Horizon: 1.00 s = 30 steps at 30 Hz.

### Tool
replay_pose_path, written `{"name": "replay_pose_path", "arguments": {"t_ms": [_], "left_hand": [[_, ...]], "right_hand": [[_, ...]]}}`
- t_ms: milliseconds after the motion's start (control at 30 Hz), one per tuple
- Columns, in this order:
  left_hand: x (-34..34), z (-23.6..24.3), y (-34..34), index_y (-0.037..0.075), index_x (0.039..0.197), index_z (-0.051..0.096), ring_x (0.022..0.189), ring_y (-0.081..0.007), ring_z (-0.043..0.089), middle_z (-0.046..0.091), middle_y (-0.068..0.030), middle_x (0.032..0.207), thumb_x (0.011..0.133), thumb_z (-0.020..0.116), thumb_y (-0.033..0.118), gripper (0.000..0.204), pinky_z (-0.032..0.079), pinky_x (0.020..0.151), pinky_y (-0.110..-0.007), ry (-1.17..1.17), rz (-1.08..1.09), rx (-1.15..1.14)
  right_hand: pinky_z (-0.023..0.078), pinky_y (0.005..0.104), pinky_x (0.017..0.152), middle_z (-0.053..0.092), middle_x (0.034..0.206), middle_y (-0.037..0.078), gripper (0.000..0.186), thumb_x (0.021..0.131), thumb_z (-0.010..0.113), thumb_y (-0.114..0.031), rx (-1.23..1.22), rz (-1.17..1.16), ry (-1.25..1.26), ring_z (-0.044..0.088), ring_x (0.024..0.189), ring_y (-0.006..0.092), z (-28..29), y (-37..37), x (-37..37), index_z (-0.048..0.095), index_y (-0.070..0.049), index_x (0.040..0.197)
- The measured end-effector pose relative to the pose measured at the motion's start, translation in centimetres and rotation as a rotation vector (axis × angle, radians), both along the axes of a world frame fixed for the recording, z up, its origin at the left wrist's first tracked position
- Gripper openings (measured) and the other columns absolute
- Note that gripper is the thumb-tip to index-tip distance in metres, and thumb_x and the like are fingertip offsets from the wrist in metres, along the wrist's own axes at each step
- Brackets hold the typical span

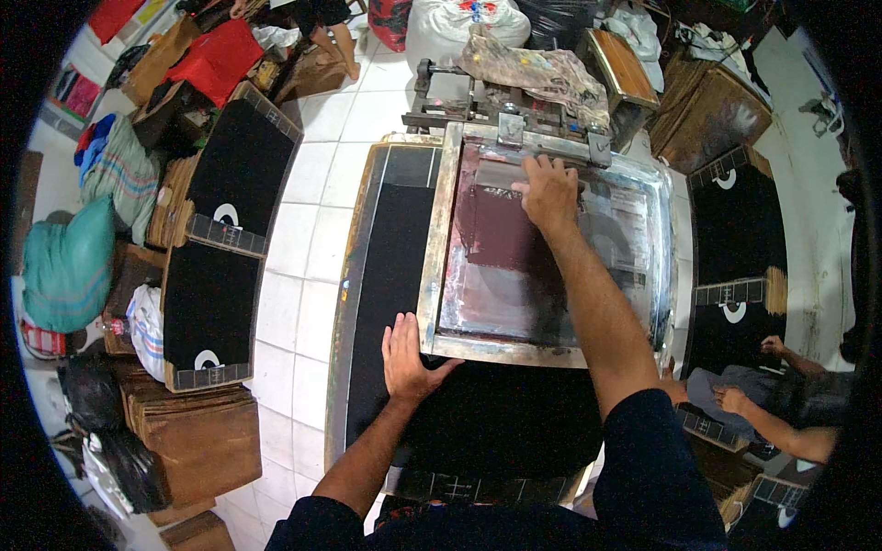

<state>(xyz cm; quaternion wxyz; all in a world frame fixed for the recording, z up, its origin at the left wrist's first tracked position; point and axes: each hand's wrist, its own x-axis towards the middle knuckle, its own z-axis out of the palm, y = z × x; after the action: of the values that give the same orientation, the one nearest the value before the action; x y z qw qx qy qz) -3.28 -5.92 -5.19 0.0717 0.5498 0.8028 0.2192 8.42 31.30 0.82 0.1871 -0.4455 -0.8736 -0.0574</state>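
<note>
A screen printing frame [427, 285] lies over a long black-surfaced board [384, 239], held by a metal clamp assembly [510, 129] at the far end. My right hand [551, 193] reaches to the upper part of the mesh, its fingers closed on a squeegee [501, 170]. Dark maroon ink [496, 234] covers the mesh below the blade. My left hand [409, 367] rests beside the frame's lower left corner, fingers stretched out on the black board and thumb at the frame's edge.
Black panels with white curved marks line the left [207, 303] and right [735, 220]. Stacked brown boards [202, 441] and sacks [69, 262] fill the left side. A co-worker's arms [790, 432] are at lower right; another person's legs [335, 46] show behind. A white tiled floor [299, 257] runs between.
</note>
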Motion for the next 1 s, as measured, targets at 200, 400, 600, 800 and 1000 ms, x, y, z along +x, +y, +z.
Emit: {"name": "replay_pose_path", "arguments": {"t_ms": [200,400,600,800,1000], "left_hand": [[-0.2,-0.1,0.1,-0.008,0.155,0.03,0.151,-0.038,0.035,0.043,-0.0263,0.155,0.068,0.089,0.06,0.125,0.023,0.124,-0.056,-0.029,0.0,-0.026],[-0.2,-0.1,0.1,-0.008,0.155,0.028,0.151,-0.0388,0.035,0.041,-0.0257,0.156,0.068,0.088,0.058,0.124,0.022,0.124,-0.057,0.002,-0.018,-0.025],[0.0,0.1,0.1,-0.007,0.156,0.026,0.151,-0.0402,0.033,0.039,-0.0262,0.157,0.071,0.088,0.054,0.122,0.023,0.124,-0.057,0.007,-0.02,-0.041],[-0.1,0.0,0.0,-0.008,0.155,0.025,0.153,-0.039,0.03,0.037,-0.0263,0.157,0.078,0.084,0.06,0.118,0.021,0.125,-0.059,0.023,-0.035,-0.083],[-0.7,-0.4,0.5,-0.009,0.155,0.032,0.151,-0.0447,0.034,0.04,-0.031,0.158,0.081,0.084,0.05,0.108,0.017,0.123,-0.065,-0.191,-0.089,0.155]], "right_hand": [[0.044,0.0474,0.089,0.065,0.111,0.007,0.042,0.076,0.084,-0.026,-0.1,0.003,-0.085,0.06,0.107,0.0294,1.0,-8.7,3.8,0.064,-0.012,0.111],[0.045,0.0479,0.088,0.067,0.108,0.005,0.044,0.075,0.085,-0.03,-0.045,-0.013,0.008,0.062,0.107,0.0282,0.6,-0.6,0.8,0.065,-0.014,0.111],[0.046,0.0482,0.085,0.068,0.105,0.004,0.044,0.077,0.084,-0.034,0.075,-0.083,-0.014,0.064,0.104,0.0276,-0.4,1.2,-0.5,0.065,-0.015,0.111],[0.046,0.045,0.086,0.062,0.102,0.005,0.042,0.067,0.082,-0.012,-0.066,-0.015,-0.055,0.06,0.101,0.0277,1.0,-10.2,3.4,0.064,-0.014,0.104],[0.044,0.0454,0.089,0.062,0.1,0.006,0.04,0.068,0.08,-0.008,-0.022,0.025,-0.001,0.059,0.101,0.0289,0.5,-11.7,4.3,0.064,-0.014,0.104]]}}
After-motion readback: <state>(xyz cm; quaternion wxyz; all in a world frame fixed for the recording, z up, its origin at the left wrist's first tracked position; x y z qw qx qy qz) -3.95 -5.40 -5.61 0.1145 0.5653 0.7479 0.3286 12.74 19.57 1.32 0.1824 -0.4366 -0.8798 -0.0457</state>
